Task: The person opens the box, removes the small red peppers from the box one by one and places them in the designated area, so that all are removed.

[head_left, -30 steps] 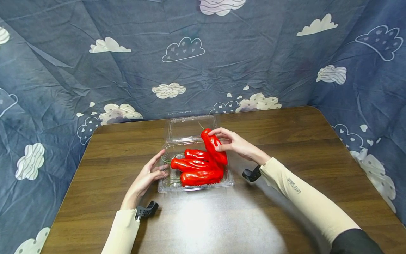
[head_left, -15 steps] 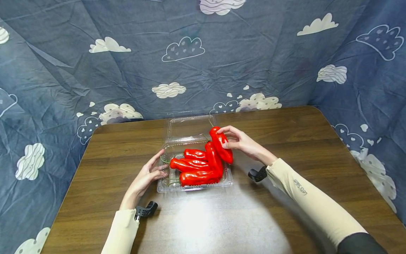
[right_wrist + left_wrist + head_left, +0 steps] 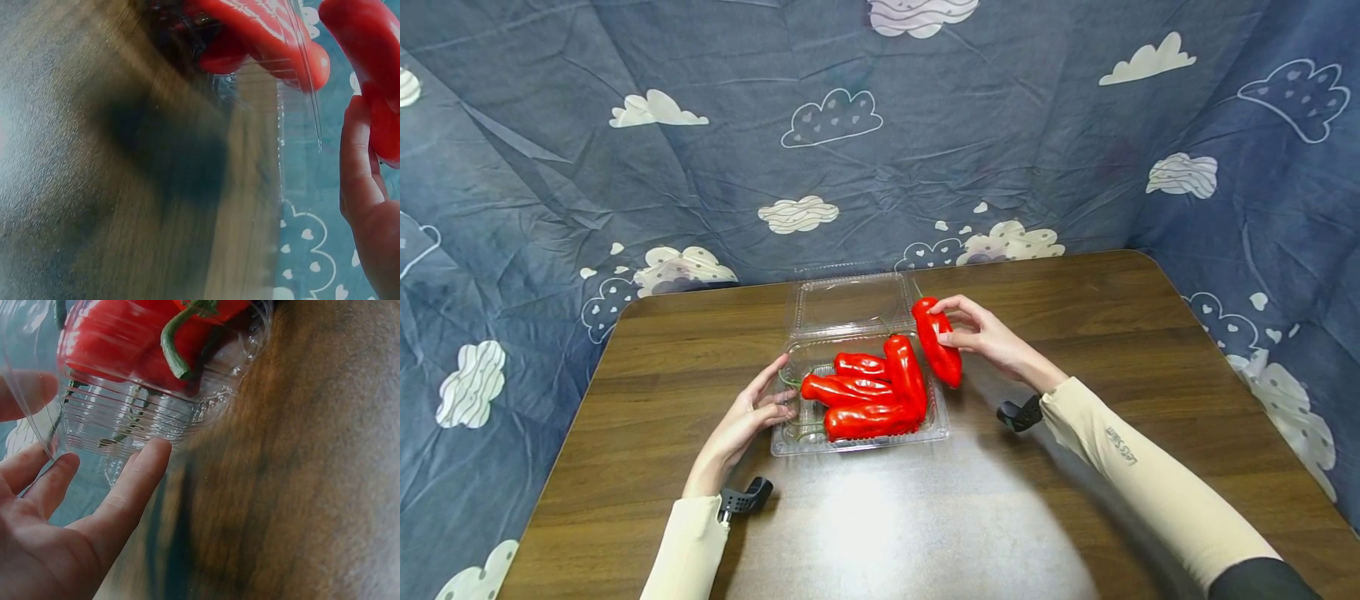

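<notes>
My right hand pinches a long red pepper between thumb and fingers, its thin green stem pointing up and away. This pepper hangs at the right edge of a clear plastic clamshell box. Inside the box lie several glossy red peppers; one of them lies crosswise at the right end. With fingers spread and fairly straight, my left hand touches the box's left side. In the left wrist view, the thumb lies against the ribbed wall, below a green stem.
The clear lid lies folded back behind the box, near the table's far edge. A brown wood-grain table stretches out on both sides. Behind it hangs a blue cloth with white clouds.
My right hand has moved right with the red pepper, from above the other peppers to the box's right edge. The crosswise pepper in the box now shows fully. My left hand stays put.
</notes>
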`<action>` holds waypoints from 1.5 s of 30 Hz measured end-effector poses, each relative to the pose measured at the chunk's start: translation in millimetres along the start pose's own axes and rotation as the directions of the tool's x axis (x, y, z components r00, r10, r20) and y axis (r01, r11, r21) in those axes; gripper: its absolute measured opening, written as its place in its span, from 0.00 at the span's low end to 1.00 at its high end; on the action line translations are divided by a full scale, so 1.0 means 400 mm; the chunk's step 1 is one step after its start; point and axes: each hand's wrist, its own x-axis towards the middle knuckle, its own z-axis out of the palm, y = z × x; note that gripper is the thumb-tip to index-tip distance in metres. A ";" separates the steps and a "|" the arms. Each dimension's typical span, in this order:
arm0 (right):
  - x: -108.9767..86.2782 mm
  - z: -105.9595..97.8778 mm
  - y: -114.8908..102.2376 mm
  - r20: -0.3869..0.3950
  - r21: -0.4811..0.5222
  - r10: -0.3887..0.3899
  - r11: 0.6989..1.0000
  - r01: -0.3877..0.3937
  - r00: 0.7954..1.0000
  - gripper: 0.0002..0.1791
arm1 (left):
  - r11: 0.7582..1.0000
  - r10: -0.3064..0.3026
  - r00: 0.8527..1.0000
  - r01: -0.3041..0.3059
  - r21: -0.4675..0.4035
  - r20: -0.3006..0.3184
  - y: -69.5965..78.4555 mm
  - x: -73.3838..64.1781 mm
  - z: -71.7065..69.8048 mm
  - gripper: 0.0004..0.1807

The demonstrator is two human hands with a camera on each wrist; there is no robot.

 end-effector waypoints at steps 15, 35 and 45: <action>-0.015 -0.027 0.024 -0.041 -0.004 0.021 1.000 -0.021 0.999 0.23 | 1.000 0.000 1.000 0.000 -0.018 0.004 -0.004 -0.002 -0.001 0.42; -0.025 -0.042 0.065 -0.070 -0.004 0.028 1.000 -0.029 0.997 0.23 | 1.000 -0.002 1.000 0.002 -0.025 0.005 -0.004 -0.004 -0.001 0.42; -0.027 -0.047 0.086 -0.087 0.030 0.061 0.998 -0.059 0.994 0.24 | 1.000 0.003 1.000 -0.003 -0.028 0.008 0.000 -0.002 0.001 0.42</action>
